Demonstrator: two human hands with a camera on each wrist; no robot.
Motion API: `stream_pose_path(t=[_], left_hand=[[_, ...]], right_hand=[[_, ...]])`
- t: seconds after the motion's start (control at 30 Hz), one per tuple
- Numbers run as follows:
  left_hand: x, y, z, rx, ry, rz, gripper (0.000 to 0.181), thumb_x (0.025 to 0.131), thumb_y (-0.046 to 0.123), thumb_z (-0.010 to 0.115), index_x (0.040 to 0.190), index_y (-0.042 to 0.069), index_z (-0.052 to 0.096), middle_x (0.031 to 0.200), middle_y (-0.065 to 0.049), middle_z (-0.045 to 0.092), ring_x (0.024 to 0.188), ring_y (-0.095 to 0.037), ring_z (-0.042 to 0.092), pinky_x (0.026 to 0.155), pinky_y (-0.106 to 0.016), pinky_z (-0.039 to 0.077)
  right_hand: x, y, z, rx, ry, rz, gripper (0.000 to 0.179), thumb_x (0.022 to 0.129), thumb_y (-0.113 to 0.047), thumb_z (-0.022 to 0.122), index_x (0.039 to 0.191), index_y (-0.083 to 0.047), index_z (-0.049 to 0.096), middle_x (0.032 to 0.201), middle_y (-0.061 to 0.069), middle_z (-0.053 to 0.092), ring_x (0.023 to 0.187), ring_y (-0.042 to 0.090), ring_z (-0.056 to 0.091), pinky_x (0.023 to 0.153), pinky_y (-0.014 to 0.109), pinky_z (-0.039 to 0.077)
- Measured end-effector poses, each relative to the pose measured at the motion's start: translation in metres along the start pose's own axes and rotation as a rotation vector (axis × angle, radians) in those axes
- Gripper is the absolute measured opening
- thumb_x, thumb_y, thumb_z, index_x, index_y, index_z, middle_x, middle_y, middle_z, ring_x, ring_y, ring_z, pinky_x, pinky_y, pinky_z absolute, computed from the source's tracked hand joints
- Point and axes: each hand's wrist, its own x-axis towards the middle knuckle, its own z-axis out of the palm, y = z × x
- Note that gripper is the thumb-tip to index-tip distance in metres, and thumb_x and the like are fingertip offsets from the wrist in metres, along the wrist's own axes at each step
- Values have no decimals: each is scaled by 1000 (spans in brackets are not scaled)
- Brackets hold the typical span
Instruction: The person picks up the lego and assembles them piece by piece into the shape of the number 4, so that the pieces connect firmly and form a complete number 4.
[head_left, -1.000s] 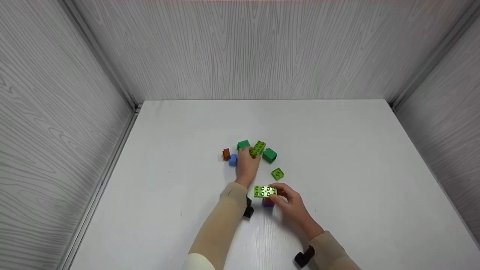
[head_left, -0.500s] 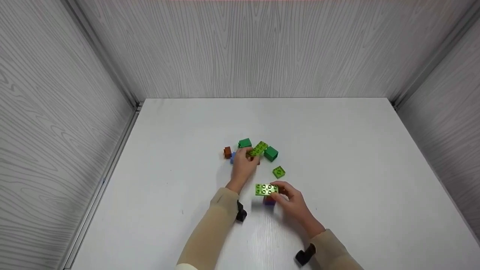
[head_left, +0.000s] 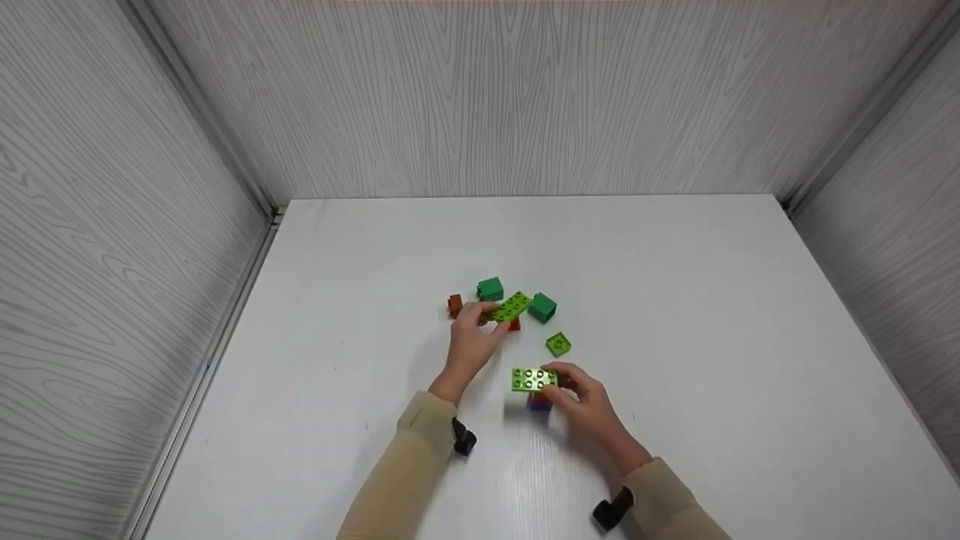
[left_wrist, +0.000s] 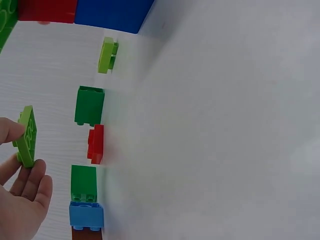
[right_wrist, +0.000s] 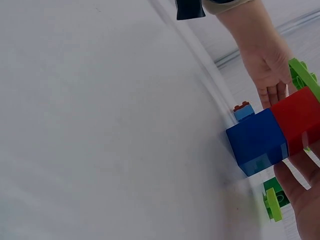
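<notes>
My left hand (head_left: 472, 341) pinches a light green studded plate (head_left: 512, 306) between thumb and fingers. In the left wrist view this plate (left_wrist: 27, 135) is tilted and clear of the table. Nearer the front, my right hand (head_left: 589, 401) grips a small stack at its right side. A second light green plate (head_left: 529, 379) tops that stack and juts out to the left. Below it sit a red brick (right_wrist: 297, 117) and a blue brick (right_wrist: 257, 142), best seen in the right wrist view. The stack's lower part is mostly hidden in the head view.
Beyond the hands lie two dark green bricks (head_left: 490, 289), a brown brick (head_left: 455, 305) and a red piece (head_left: 514, 325). A small light green square plate (head_left: 558, 344) lies behind the stack. The light blue brick (left_wrist: 86, 215) shows beside the brown one. Grey panels (head_left: 480, 97) enclose the table.
My left hand has drawn back left and toward me, and the light green plate in it has turned and shifted slightly nearer. The red piece beneath now shows. My right hand stays almost still.
</notes>
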Motion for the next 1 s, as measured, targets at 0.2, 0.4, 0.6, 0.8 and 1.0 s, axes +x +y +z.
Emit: stream_pose_path(t=[0.2, 0.4, 0.6, 0.8, 1.0], left_hand=[[-8, 3, -11, -17, -43, 75, 26, 81, 11, 72, 105, 5, 62, 102, -6, 57, 93, -16, 57, 83, -39, 49], [-17, 6, -23, -23, -73, 125, 26, 81, 11, 72, 105, 6, 63, 101, -3, 57, 94, -14, 58, 83, -39, 49], [-26, 8, -33, -30, -96, 147, 26, 81, 11, 72, 105, 6, 63, 102, -4, 57, 95, -15, 57, 84, -41, 49], [-36, 8, -43, -23, -133, 115, 28, 82, 14, 72, 108, 9, 63, 104, -1, 56, 97, -13, 56, 86, -40, 48], [-42, 16, -53, -51, -170, 122, 27, 84, 15, 70, 110, 11, 62, 105, 1, 55, 98, -12, 55, 89, -39, 47]], right_hand=[[1, 0, 0, 4, 2, 11, 27, 91, -10, 61, 116, 0, 58, 109, 8, 60, 95, 17, 55, 88, 37, 46], [0, 0, 0, 1, 2, -13, 26, 90, -9, 61, 115, 0, 58, 108, 8, 60, 93, 16, 55, 87, 34, 47], [-1, 1, 1, 0, 1, -10, 26, 91, -12, 61, 115, -1, 58, 108, 7, 60, 95, 17, 55, 87, 32, 46], [-2, 2, 1, 8, -19, -3, 29, 90, -13, 62, 116, -1, 58, 108, 8, 61, 96, 17, 56, 88, 37, 45], [-2, 2, -1, -4, -13, 18, 29, 91, -15, 61, 117, -3, 57, 110, 10, 60, 98, 17, 56, 89, 39, 45]])
